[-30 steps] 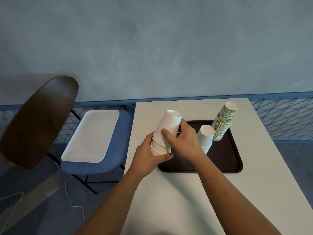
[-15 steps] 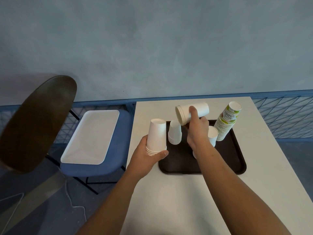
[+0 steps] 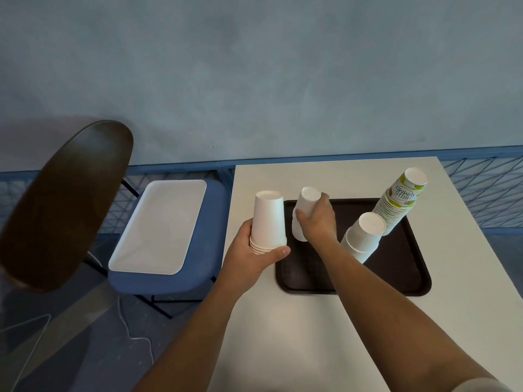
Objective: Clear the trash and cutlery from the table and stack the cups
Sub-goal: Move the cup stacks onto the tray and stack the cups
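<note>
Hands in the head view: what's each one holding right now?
Left hand: grips the inverted white cup stack.
Right hand: grips smaller white cups.

We saw soft, dim light; a pale sheen lay on the near end of the table (image 3: 285, 321), and left of the table the chair back (image 3: 65, 205) looked blurred.

One head-worn camera looked forward and down — close over the white table (image 3: 283, 335), facing the grey-blue wall (image 3: 254, 66).
</note>
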### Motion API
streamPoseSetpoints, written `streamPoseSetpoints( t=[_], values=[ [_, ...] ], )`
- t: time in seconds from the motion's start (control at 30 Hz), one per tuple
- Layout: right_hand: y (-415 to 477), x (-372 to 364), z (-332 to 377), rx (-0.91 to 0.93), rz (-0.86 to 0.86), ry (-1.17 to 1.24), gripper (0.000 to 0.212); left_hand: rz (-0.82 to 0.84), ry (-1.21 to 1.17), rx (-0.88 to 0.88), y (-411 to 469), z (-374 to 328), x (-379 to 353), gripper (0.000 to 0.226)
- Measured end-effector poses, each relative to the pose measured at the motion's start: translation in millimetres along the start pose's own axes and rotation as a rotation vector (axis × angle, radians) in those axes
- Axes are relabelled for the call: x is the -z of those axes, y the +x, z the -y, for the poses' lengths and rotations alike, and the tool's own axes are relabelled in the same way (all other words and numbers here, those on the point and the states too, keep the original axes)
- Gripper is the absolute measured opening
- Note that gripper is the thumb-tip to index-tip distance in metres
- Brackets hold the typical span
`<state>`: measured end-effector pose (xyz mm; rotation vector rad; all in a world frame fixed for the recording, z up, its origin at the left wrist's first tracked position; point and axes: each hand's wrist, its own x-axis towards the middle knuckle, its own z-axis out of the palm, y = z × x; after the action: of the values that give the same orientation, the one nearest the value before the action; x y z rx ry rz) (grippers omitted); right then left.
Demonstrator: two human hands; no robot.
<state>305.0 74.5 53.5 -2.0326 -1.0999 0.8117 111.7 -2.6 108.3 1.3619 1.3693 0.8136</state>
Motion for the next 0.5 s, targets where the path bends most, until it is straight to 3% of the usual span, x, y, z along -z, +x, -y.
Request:
streamPoseSetpoints(
  t=[0.23,0.4,0.5],
  values=[
    [-1.4,-7.7,-21.9,-0.076,0.158,-0.129,0.064,-0.003,-0.042,0.017,4.9,7.4,3.2,0.072],
    [-20.7,-0.6,-19.9,-0.062,0.128,-0.040,0.066,0.011,-0.109,0.075,9.9,9.8,-2.2,0.070],
    [-39.4,13.4,-12.5,0.046,0.080,0.003,0.067,0.040,-0.213,0.088,13.4,6.4,-9.9,0.066]
  ],
)
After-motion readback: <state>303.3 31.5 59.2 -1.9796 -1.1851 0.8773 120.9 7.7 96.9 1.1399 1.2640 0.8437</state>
